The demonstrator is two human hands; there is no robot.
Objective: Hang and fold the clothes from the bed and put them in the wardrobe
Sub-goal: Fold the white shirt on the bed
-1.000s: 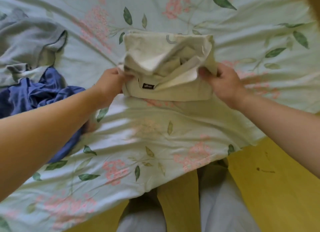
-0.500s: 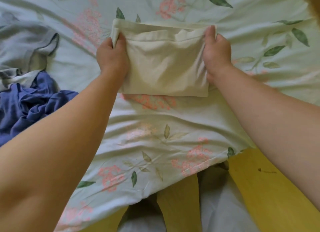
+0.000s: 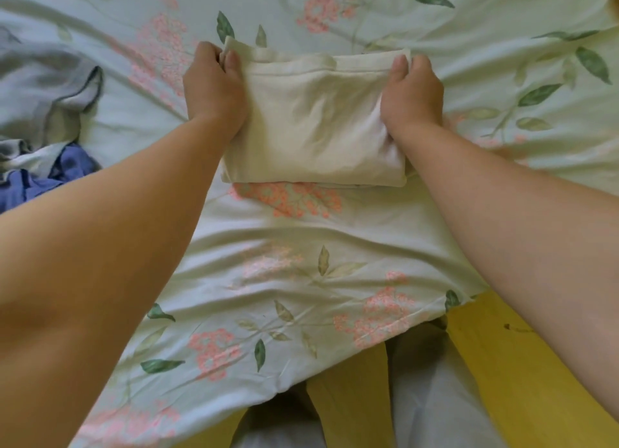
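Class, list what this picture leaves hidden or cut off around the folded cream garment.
Head view, cream garment: folds hide what kind it is.
Head view, left hand and right hand: fingertips hidden under the cloth.
Head view, grey garment and blue garment: cut by left edge.

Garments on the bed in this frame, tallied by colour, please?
cream folded garment: 1
grey garment: 1
blue garment: 1
Total: 3
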